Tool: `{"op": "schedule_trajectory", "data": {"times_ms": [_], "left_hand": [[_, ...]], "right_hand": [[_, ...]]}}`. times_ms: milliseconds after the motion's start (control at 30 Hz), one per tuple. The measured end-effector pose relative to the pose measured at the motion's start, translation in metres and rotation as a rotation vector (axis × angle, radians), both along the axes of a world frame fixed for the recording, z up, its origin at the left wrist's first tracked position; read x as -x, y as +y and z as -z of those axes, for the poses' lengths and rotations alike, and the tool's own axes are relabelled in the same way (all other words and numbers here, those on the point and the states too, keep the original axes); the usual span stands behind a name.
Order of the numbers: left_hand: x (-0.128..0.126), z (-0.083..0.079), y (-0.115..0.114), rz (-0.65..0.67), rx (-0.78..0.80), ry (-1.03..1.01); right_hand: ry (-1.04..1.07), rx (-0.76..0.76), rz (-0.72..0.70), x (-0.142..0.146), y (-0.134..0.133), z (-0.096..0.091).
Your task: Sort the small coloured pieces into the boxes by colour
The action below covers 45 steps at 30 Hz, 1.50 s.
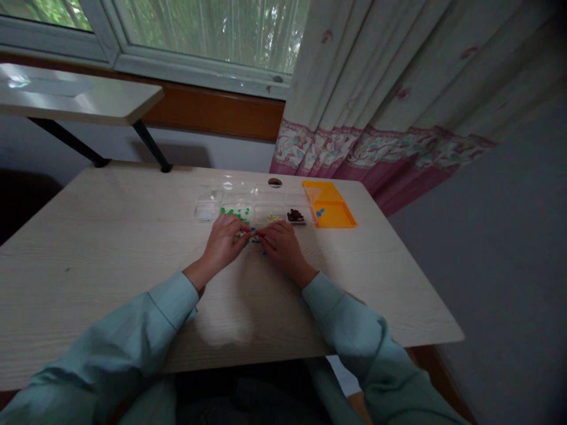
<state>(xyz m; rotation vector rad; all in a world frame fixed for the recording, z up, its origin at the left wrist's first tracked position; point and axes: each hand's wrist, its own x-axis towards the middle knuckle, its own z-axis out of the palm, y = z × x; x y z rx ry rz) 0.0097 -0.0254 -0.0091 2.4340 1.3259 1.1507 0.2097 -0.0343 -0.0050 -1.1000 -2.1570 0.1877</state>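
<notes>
My left hand (pixel 224 239) and my right hand (pixel 283 248) meet over a small mixed pile of blue, yellow and white pieces (pixel 252 239) on the table. Both have thumb and fingertips pinched together, nearly touching each other. What the fingertips hold is too small to make out. Just beyond them lies a clear compartment box (pixel 204 211). Its near row holds green pieces (pixel 237 212), pale yellow pieces (pixel 273 218) and dark brown pieces (pixel 295 216), each kind in its own compartment. One blue piece (pixel 264 253) lies beside my right hand.
An orange tray (pixel 343 215) at the right end of the clear box holds a few blue pieces (pixel 320 212). The wooden table (pixel 133 248) has a round hole (pixel 275 183) near its back edge. A raised shelf (pixel 110 97) stands back left; a curtain (pixel 354 88) hangs behind the right side.
</notes>
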Motion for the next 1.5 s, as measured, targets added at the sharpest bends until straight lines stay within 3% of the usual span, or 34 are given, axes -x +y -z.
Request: {"op": "schedule_trajectory", "data": {"times_ms": [333,1100,1367,1500], "left_hand": [[0.002,0.002,0.005,0.144,0.061,-0.152],[0.001,-0.001,0.001,0.132,0.074,-0.098],[0.001,-0.001,0.001,0.110,0.093,-0.122],[0.002,0.002,0.003,0.067,0.090,-0.151]], "right_hand": [[0.197,0.067,-0.056,0.000,0.002,0.003],[0.272,0.183,0.046,0.002,-0.001,0.002],[0.244,0.119,0.076,0.001,0.001,0.000],[0.202,-0.015,0.172,-0.022,0.015,-0.004]]}}
